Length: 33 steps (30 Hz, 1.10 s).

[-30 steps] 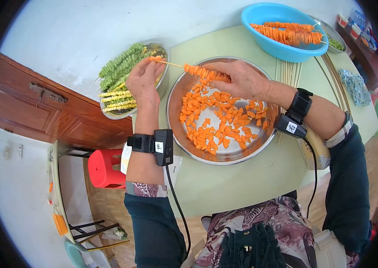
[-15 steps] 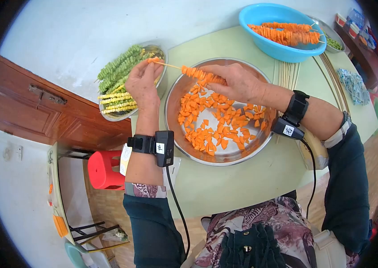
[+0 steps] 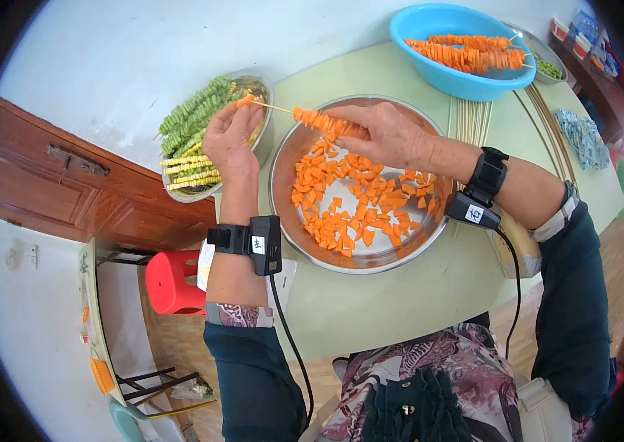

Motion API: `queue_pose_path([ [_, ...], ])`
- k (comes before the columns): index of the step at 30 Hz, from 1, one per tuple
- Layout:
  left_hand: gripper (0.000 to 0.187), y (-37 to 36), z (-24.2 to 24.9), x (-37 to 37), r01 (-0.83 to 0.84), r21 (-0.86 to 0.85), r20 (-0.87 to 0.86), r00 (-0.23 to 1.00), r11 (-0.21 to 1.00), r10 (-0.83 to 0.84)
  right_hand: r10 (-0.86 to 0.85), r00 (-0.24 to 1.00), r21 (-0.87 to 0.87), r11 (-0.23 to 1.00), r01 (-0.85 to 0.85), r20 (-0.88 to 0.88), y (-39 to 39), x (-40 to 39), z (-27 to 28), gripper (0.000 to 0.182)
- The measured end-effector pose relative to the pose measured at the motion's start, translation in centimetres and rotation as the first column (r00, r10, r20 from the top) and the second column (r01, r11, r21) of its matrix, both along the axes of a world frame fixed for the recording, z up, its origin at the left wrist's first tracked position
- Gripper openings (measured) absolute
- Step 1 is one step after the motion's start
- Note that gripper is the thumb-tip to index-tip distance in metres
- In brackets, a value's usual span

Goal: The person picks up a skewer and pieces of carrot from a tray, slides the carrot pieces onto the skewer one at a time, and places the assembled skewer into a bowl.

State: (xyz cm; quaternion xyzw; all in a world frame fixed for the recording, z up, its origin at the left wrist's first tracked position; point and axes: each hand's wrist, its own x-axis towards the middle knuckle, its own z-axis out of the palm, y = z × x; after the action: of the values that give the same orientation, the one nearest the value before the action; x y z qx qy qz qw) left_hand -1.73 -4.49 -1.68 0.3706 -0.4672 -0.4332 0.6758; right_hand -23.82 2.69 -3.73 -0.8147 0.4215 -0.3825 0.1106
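Note:
A wooden skewer [image 3: 274, 107] runs between my two hands above a steel basin [image 3: 280, 228]. My right hand [image 3: 393, 138] is wrapped round a stack of orange slices [image 3: 316, 119] threaded on it. At the skewer's left end, my left hand [image 3: 232, 144] pinches an orange slice [image 3: 246, 100] by its fingertips, and the skewer's tip is at that slice. Many loose orange pieces [image 3: 360, 195] lie on the basin's bottom, below my right hand.
Left of the basin, a bowl [image 3: 266, 140] holds green and yellow skewers [image 3: 198, 118]. A blue basin [image 3: 437, 82] with orange skewers [image 3: 467, 57] stands at the back right. Bare skewers [image 3: 474, 121], a patterned cloth [image 3: 582, 140] and a red stool [image 3: 172, 282] are also in view.
Both hands have shifted slightly to the left with the skewer and the orange slices. The grips look the same.

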Motion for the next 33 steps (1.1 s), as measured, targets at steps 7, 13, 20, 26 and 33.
queue_pose_path([
  [7, 0.017, 0.0, 0.1, -0.2, -0.005, -0.008, 0.028, 1.0, 1.0, 0.005, -0.006, 1.0, 0.094, 0.996, 0.005, 0.004, 0.3, 0.0, 0.5, 0.039],
  [13, 0.015, -0.3, 0.0, 0.5, 0.044, -0.081, 0.13, 0.991, 0.996, -0.033, -0.018, 0.997, 0.094, 0.995, 0.025, -0.07, 0.5, -0.3, 0.8, 0.04],
  [20, 0.015, -0.3, 0.3, 0.5, 0.048, -0.115, 0.26, 0.966, 0.992, -0.017, -0.015, 0.999, 0.102, 0.995, 0.02, -0.048, 0.4, -0.5, 1.0, 0.039],
  [26, 0.016, -0.3, 0.2, 0.7, 0.033, -0.134, 0.282, 0.959, 0.99, 0.006, -0.001, 1.0, 0.126, 0.992, 0.005, -0.03, 0.5, -0.4, 1.3, 0.039],
  [33, 0.014, -0.7, -0.2, 1.0, 0.016, -0.136, 0.248, 0.969, 0.991, 0.019, -0.012, 0.999, 0.111, 0.994, 0.017, -0.051, 0.5, -0.4, 1.3, 0.039],
])
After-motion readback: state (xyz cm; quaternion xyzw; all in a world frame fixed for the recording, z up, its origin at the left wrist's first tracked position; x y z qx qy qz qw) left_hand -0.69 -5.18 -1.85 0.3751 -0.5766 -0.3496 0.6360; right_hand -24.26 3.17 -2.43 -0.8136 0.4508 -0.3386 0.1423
